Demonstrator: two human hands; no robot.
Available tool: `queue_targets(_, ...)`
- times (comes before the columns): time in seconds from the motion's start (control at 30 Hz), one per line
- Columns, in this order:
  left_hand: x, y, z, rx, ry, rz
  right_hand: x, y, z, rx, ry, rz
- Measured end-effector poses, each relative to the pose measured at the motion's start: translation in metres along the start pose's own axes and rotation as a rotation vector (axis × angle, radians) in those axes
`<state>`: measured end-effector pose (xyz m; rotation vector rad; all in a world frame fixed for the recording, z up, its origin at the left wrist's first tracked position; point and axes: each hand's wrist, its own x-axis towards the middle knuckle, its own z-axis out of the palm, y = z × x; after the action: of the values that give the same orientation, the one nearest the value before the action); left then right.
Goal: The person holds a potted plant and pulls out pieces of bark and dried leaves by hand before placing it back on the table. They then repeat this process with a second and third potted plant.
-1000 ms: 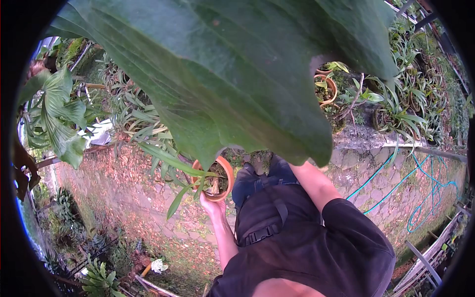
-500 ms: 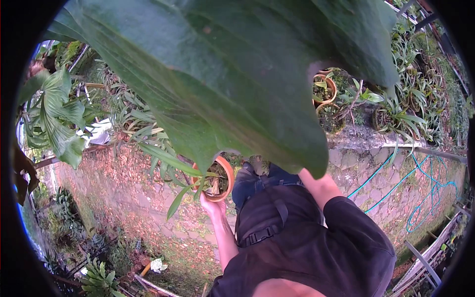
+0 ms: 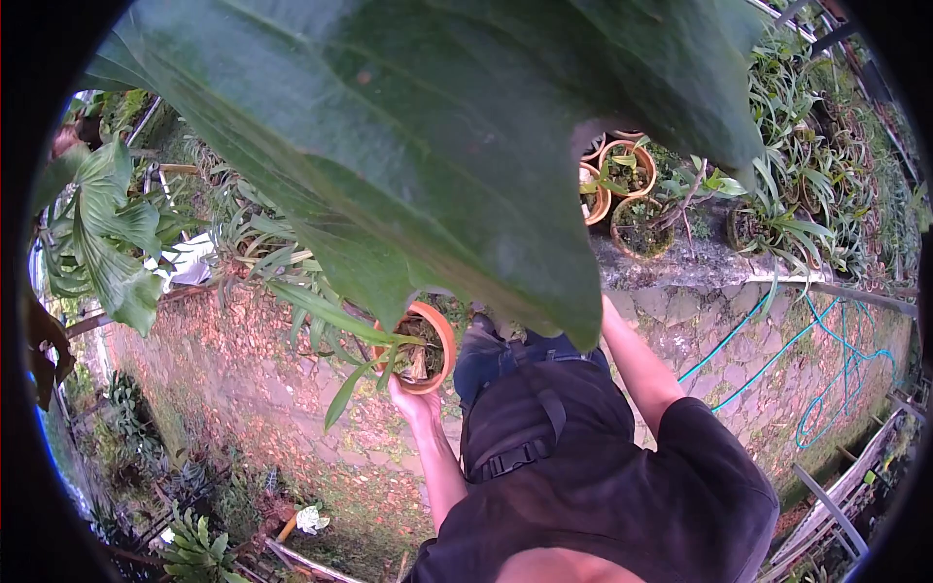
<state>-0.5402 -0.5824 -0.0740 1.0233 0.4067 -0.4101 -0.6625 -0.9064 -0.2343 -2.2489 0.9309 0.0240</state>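
Note:
An orange clay pot (image 3: 449, 355) with dark soil and a plant of long strap-like green leaves (image 3: 330, 313) is in my left hand (image 3: 416, 403). My left fingers close round the pot's lower left side and are partly hidden by it. A very large dark green leaf (image 3: 408, 165) hangs close to the camera and covers much of the upper middle. My right forearm (image 3: 637, 360) reaches forward, but the hand itself is hidden behind this leaf. Whether it holds or touches anything cannot be seen.
Several potted plants (image 3: 627, 167) stand on a grey ledge (image 3: 671, 267) ahead. A turquoise hose (image 3: 758, 369) lies looped at right. Dense strap-leaved plants (image 3: 797, 194) fill the far right. Stone paving (image 3: 282, 389) with fallen leaves runs below, and a lobed hanging leaf (image 3: 112, 223) is at left.
My right forearm has stretched forward, taking the hand behind the large leaf. That leaf has shifted left in view, showing more pots on the ledge. The held pot has barely moved.

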Motion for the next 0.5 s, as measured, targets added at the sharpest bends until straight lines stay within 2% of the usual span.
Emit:
queue_targets(0.03, 0.0, 0.0, 0.002, 0.006, 0.01, -0.009, 0.0, -0.011, -0.004, 0.039, 0.006, 0.098)
queue_targets(0.07, 0.0, 0.001, 0.005, 0.013, 0.021, -0.018, 0.004, -0.011, 0.004, 0.095, 0.07, -0.025)
queue_targets(0.17, 0.001, 0.001, 0.006, 0.02, 0.037, -0.032, 0.013, -0.042, 0.002, 0.257, 0.17, -0.097)
queue_targets(0.27, 0.002, 0.001, 0.005, 0.025, 0.027, -0.037, 0.036, -0.035, 0.046, 0.17, 0.142, -0.119)
queue_targets(0.37, -0.001, 0.002, 0.008, 0.036, 0.03, -0.022, 0.058, -0.034, 0.066, -0.047, 0.062, -0.062)
queue_targets(0.4, -0.002, 0.002, 0.008, 0.039, 0.036, -0.015, 0.075, -0.016, 0.107, 0.154, 0.141, 0.207)
queue_targets(0.5, -0.006, 0.001, 0.005, 0.002, 0.065, -0.02, 0.08, -0.016, 0.109, -0.077, 0.113, 0.012)
